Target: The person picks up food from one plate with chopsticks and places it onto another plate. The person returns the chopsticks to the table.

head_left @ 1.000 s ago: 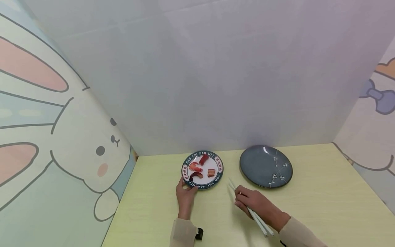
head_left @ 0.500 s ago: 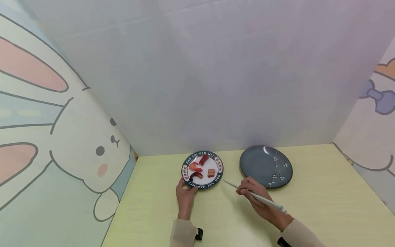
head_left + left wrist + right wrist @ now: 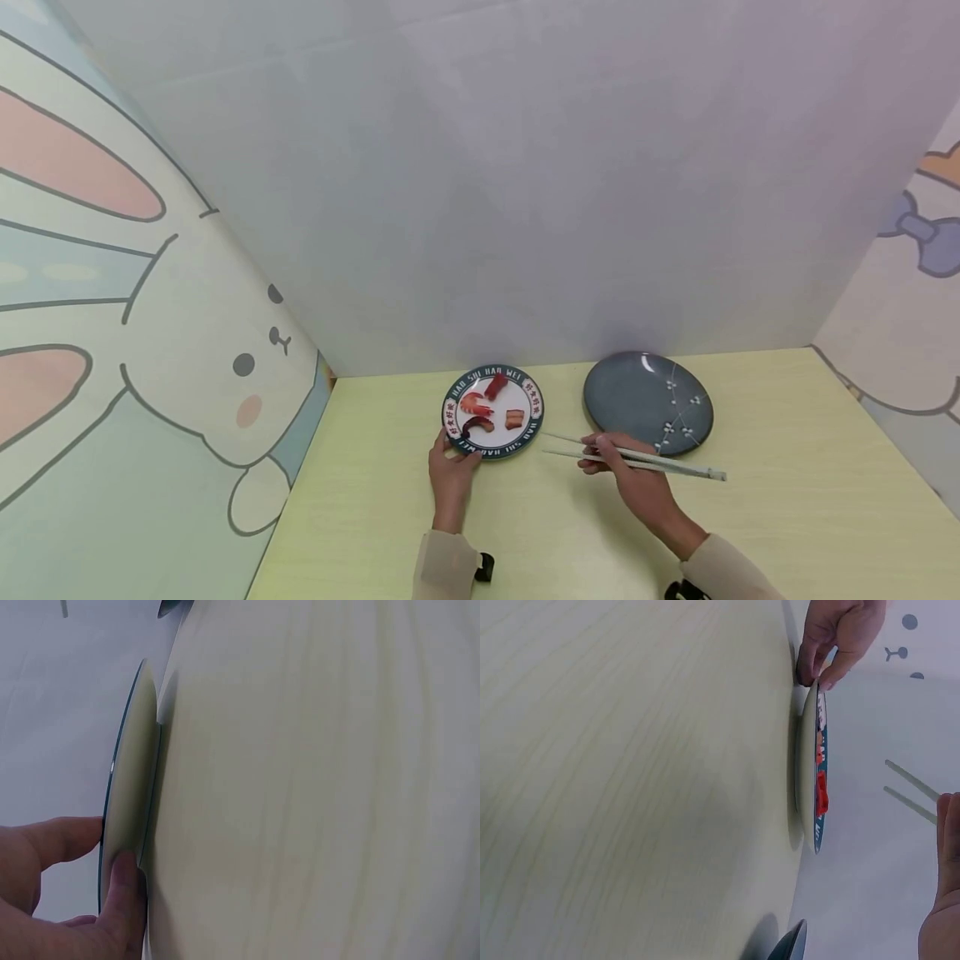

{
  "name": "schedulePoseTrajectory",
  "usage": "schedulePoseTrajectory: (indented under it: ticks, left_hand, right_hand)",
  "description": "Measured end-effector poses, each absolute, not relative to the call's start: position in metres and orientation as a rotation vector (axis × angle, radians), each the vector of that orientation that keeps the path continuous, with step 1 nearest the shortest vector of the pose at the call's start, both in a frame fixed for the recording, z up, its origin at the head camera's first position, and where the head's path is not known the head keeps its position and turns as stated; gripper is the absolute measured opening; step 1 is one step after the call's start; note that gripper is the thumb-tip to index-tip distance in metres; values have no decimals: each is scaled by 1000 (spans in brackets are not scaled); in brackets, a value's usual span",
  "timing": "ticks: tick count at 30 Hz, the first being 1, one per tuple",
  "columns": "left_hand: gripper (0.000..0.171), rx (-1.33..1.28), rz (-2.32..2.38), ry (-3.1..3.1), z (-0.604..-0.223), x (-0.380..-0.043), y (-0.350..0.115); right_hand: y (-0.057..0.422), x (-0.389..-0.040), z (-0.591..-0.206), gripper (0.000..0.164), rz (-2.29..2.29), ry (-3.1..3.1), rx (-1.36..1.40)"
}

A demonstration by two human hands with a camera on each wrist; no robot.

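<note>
My left hand pinches the near-left rim of a small round plate with a dark lettered border. In the left wrist view a fingertip lies at its underside. On the plate are a shrimp, a red block, a dark curled piece and a striped brownish piece. My right hand holds a pair of pale chopsticks, pointing left. Their tips are spread apart just right of the plate's rim. The right wrist view shows the tips raised above the table.
A larger dark blue-grey plate with white blossoms lies beyond my right hand, partly behind it. Plain white backing rises at the table's far edge. Cartoon-printed walls stand on both sides of the pale wooden table.
The chopsticks have swung from a steep slant to nearly level, tips toward the small plate, and have spread apart. My right hand has turned with them. My left hand stays on the rim.
</note>
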State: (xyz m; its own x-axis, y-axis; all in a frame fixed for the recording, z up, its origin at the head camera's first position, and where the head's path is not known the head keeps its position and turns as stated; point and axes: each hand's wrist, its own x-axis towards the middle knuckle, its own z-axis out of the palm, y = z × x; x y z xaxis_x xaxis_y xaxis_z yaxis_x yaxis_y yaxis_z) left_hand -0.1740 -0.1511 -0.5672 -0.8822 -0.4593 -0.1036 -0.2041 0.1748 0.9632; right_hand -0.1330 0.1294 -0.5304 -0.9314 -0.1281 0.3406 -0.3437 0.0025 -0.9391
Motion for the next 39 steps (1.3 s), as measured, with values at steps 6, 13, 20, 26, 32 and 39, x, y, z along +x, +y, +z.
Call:
schedulePoseTrajectory:
  ticks: [6,13,20,26,32,39]
  left_hand:
    - [83,656,-1782,-2244,-567,-174,-151]
    - [82,661,-1776,-2249,-568,-175,-152]
    - [82,669,-1774,-2250,-566,-176,-150]
    - [82,673,-1773,-2258,-565,-175,-150]
    - [82,656,-1778,-2246,-566,-174,-150]
    - [82,654,-1790,-2237,-567,-174,-151]
  right_hand:
    - [130,-132,-530,26,2124,-2065,445]
    - [126,-133,-528,27,2132,-2016,395]
    - [120,-136,-525,17,2114,-1999,275]
    - [119,-138,-523,18,2090,-2009,197]
    - [120,-141,-524,34,2173,-2006,227]
    - [118,-144,-524,36,2195,-2073,193]
